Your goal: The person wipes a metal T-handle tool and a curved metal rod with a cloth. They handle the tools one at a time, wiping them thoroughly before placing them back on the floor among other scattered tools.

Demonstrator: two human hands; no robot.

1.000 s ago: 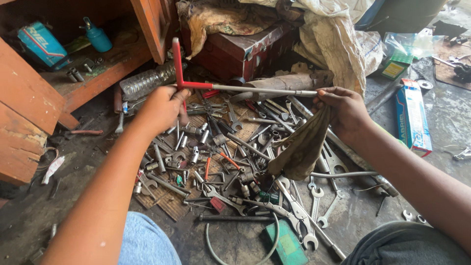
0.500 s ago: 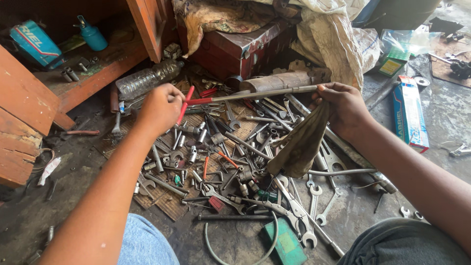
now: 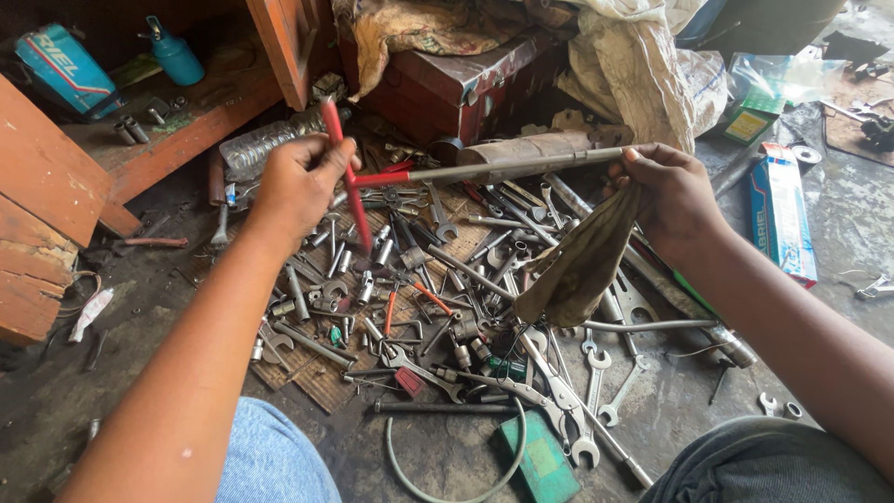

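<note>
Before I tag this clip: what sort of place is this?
Likely a repair workshop floor: a pile of wrenches, a red toolbox, and a T-handle wrench held in both hands, with a rag.

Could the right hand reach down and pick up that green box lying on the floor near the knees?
Probably not right away. The right hand is busy, pinching a rag around the long metal rod. The green box lies uncovered, with nothing across the way.

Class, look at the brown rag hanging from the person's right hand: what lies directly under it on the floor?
Under the rag held by the right hand lie spanners, pliers and a bent metal rod. Whatever sits directly behind the hanging cloth is covered and cannot be made out.
</note>
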